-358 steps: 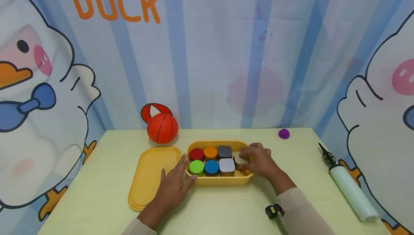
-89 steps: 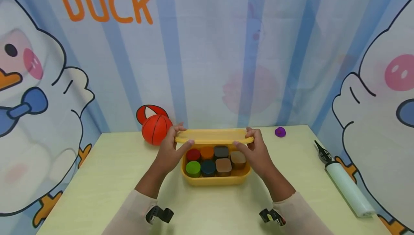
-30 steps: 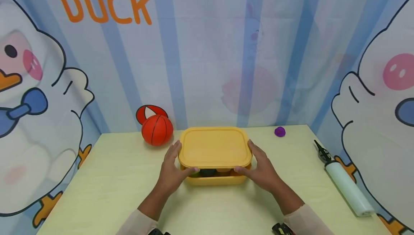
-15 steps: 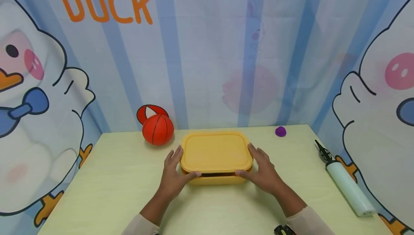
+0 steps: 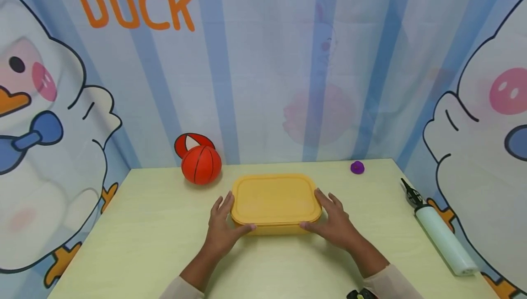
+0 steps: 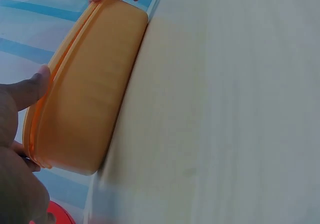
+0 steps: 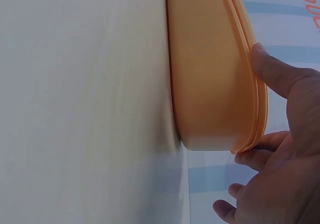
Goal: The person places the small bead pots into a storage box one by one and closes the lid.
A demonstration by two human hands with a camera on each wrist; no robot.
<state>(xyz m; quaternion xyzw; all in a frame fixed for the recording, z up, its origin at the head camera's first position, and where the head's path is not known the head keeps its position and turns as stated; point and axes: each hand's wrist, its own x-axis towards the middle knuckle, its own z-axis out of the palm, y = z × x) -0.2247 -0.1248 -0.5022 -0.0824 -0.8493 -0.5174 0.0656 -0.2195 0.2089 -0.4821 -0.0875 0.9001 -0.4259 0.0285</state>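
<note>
A yellow lid [image 5: 276,198] lies over the yellow plastic box [image 5: 276,230], whose contents are now hidden. My left hand [image 5: 221,231] grips the lid's left end, with its thumb on the front edge and its fingers along the side. At the opposite end, my right hand [image 5: 335,221] holds the lid the same way. In the left wrist view a narrow gap runs between the lid's edge and the box wall [image 6: 95,84]. The right wrist view has my right thumb [image 7: 267,66] at the lid's rim and fingertips under its corner.
A red basketball-patterned ball [image 5: 201,165] with a red looped piece [image 5: 183,146] sits at the back left of the table [image 5: 164,226]. A small purple object [image 5: 357,167] is at the back right. A pale green hand pump [image 5: 444,239] lies along the right edge.
Earlier the lid lay left of the box while my right hand handled a square-topped jar inside. Both hands then brought the lid over, and it has come down, covering the colored jars.
</note>
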